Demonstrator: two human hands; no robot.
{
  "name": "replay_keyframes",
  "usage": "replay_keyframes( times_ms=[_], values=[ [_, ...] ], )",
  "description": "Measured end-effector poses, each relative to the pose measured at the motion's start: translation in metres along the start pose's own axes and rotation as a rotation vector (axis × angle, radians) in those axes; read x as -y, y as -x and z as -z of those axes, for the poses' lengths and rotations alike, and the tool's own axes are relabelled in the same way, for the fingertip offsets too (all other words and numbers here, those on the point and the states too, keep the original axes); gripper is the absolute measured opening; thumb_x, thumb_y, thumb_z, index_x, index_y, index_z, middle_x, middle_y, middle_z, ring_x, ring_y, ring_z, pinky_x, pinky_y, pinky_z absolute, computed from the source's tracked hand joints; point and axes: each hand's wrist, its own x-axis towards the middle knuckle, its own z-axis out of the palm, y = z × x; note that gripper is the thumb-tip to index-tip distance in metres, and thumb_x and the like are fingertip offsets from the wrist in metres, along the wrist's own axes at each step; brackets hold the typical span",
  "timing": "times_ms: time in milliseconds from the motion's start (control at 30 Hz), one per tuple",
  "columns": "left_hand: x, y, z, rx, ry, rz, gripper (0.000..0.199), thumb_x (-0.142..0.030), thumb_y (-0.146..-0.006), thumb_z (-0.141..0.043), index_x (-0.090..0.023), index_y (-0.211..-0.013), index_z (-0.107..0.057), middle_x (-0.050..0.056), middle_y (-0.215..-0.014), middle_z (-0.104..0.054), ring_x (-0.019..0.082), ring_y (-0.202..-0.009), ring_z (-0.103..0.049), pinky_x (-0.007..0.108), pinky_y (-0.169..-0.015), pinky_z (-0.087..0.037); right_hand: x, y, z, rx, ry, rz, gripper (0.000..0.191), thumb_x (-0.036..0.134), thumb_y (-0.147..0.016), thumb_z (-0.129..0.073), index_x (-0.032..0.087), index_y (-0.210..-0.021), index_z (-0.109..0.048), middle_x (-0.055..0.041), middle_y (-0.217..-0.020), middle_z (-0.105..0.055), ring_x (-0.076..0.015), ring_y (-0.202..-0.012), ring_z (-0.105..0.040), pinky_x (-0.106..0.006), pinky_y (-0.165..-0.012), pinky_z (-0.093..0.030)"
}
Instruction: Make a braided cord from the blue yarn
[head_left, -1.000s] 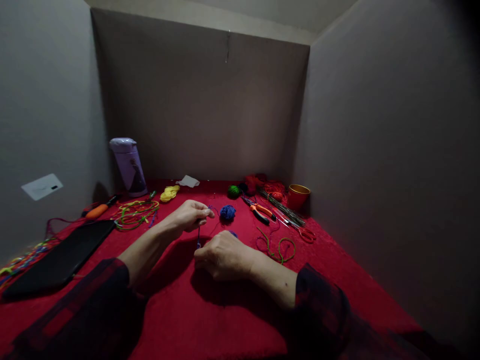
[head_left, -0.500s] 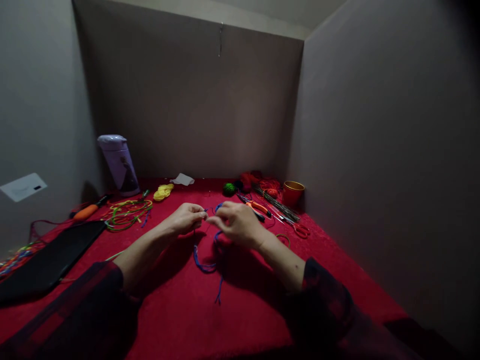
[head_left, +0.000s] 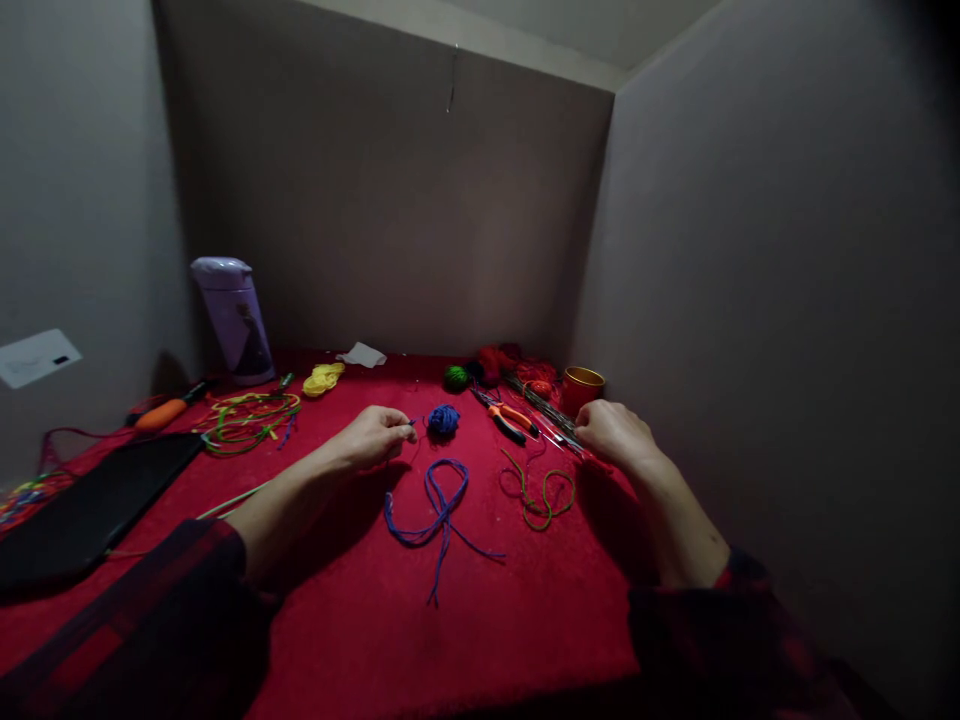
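My left hand (head_left: pixel 379 437) is closed in a pinch on a strand of blue yarn, whose dark end shows at the fingertips. Just right of it lies a ball of blue yarn (head_left: pixel 443 420). Nearer to me, a looped blue cord (head_left: pixel 420 537) rests on the red cloth, its loose ends spread out. Over at the right, my right hand (head_left: pixel 616 432) has its fingers curled down on the red-handled scissors (head_left: pixel 596 463). Most of the scissors' handle is hidden beneath that hand.
Orange-handled pliers (head_left: pixel 514 420), a green yarn ball (head_left: pixel 456 378) and a red cup (head_left: pixel 582 388) stand or lie at the back right. A green cord (head_left: pixel 547 508) lies near the right hand. Leftward are yellow yarn (head_left: pixel 324 379), a purple bottle (head_left: pixel 238 320) and a black tablet-like slab (head_left: pixel 105 510).
My right hand has moved right, away from the left hand and the blue yarn, onto the scissors. The blue ball and cord now show uncovered. My left hand keeps its pinch.
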Motion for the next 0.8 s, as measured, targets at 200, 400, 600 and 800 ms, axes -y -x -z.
replay_keyframes(
  times_ms=[200,400,600,800],
  values=[
    [-0.01,0.009,-0.005,-0.018,0.023,0.043,0.014,-0.01,-0.078,-0.043,-0.011,-0.068,-0.053,-0.007,-0.034,-0.035,0.004,-0.03,-0.026,0.019,-0.036,-0.015,-0.005,0.013,-0.019,0.145,0.089,0.1,0.025,0.023,-0.071,-0.05,0.018,-0.092,-0.063,-0.0137,-0.093,-0.064,-0.0253,-0.082,-0.061,-0.028,-0.056,-0.036],
    [-0.009,0.01,-0.005,-0.031,0.016,0.046,0.012,-0.01,-0.076,-0.044,-0.011,-0.069,-0.054,-0.007,-0.034,-0.036,0.005,-0.03,-0.026,0.019,-0.037,-0.017,-0.015,0.011,-0.029,0.134,0.073,0.098,0.022,0.026,-0.069,-0.051,0.019,-0.088,-0.062,-0.0124,-0.093,-0.063,-0.0234,-0.079,-0.06,-0.026,-0.054,-0.034],
    [-0.002,0.007,-0.002,-0.015,0.011,0.011,0.012,-0.013,-0.076,-0.046,-0.01,-0.068,-0.055,-0.006,-0.034,-0.037,0.005,-0.031,-0.027,0.02,-0.039,-0.018,-0.018,0.016,-0.005,0.075,0.09,0.033,0.018,0.024,-0.061,-0.054,0.019,-0.075,-0.064,-0.0102,-0.083,-0.065,-0.0232,-0.073,-0.059,-0.027,-0.051,-0.03],
    [0.001,0.005,-0.003,-0.04,-0.022,0.023,0.012,-0.012,-0.075,-0.047,-0.01,-0.069,-0.057,-0.006,-0.033,-0.036,0.006,-0.031,-0.027,0.021,-0.039,-0.016,0.007,0.02,-0.007,-0.015,-0.024,0.16,0.024,0.024,-0.067,-0.051,0.022,-0.084,-0.067,-0.0075,-0.088,-0.066,-0.023,-0.081,-0.059,-0.026,-0.056,-0.032]
  ],
)
